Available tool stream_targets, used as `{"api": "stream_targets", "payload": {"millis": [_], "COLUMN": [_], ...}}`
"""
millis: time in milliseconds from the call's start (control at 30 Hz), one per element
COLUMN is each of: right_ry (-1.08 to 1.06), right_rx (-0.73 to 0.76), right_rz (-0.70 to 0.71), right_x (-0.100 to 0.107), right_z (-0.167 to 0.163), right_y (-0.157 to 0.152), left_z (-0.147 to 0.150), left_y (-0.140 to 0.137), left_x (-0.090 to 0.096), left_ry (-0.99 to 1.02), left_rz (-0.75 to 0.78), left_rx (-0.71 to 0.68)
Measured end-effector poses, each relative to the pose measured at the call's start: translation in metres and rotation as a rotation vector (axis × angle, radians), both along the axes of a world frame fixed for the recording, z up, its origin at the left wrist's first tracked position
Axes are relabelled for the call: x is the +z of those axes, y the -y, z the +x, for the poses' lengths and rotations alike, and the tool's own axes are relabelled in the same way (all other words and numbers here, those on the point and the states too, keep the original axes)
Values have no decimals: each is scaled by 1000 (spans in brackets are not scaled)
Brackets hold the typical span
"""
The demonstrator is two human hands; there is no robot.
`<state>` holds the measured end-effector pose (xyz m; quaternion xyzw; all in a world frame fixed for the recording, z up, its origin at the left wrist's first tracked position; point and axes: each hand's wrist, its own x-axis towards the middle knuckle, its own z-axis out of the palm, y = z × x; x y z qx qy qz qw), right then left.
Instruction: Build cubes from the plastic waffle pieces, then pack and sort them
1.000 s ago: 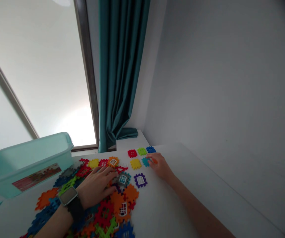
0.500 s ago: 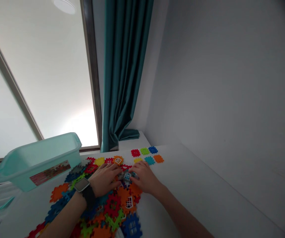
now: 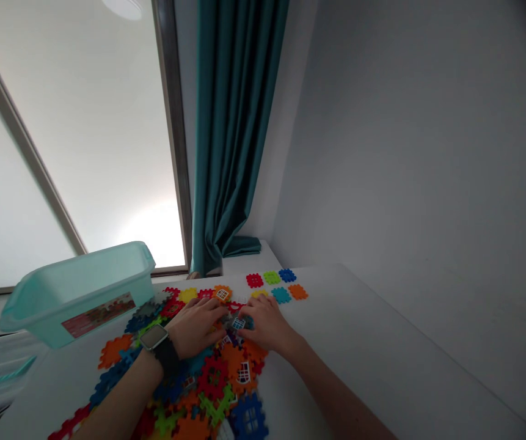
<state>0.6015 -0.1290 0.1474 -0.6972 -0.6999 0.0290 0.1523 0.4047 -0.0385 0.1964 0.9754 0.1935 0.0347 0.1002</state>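
My left hand (image 3: 198, 327), with a watch on the wrist, rests on a pile of toothed plastic building tiles, its fingers stretched and thumb apart. Close by on the right, my right hand (image 3: 266, 325) has thumb and fingers around a grey building tile (image 3: 239, 324) with a white window grid. That tile sits between the two hands, partly covered by the right fingers. Under and in front of them lie an orange tile (image 3: 234, 360) with a white window, a red tile (image 3: 212, 377) and a blue window tile (image 3: 249, 417). Some tiles are hidden beneath my left hand and forearm.
A mint-green plastic tub (image 3: 82, 287) stands at the back left of the white table (image 3: 327, 342). Several tiles, among them a blue tile (image 3: 287, 275) and an orange tile (image 3: 298, 292), lie in rows beyond my right hand. A teal curtain (image 3: 239, 134) hangs behind.
The whole view has shifted slightly, so everything appears a little further right. Both hands stay at the grey tile, with only small finger movement.
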Motion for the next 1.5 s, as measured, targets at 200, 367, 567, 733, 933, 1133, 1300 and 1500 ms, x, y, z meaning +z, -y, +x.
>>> {"api": "stream_targets", "payload": {"millis": [200,367,567,733,933,1133,1300,1500], "right_ry": [-4,-37,-123,-174,-252,-262,-246,-273], "right_rx": [-8,5,6,19,35,25,79,184], "right_rz": [-71,-37,31,77,100,109,223,425], "right_x": [3,2,-6,-12,-16,-18,-15,-5], "right_z": [-2,-5,-4,-3,-2,-3,-4,-15], "right_y": [2,4,6,7,12,13,16,23], "left_z": [0,1,1,0,0,1,1,4], "left_y": [-2,-1,-1,-3,-3,-5,-5,-4], "left_x": [-4,-4,-4,-9,-8,-10,-13,-12], "left_ry": [-7,10,16,23,20,-10,51,129], "left_rz": [-8,1,18,29,32,19,24,59], "left_rx": [-5,-22,-24,-25,-13,-14,14,-10]}}
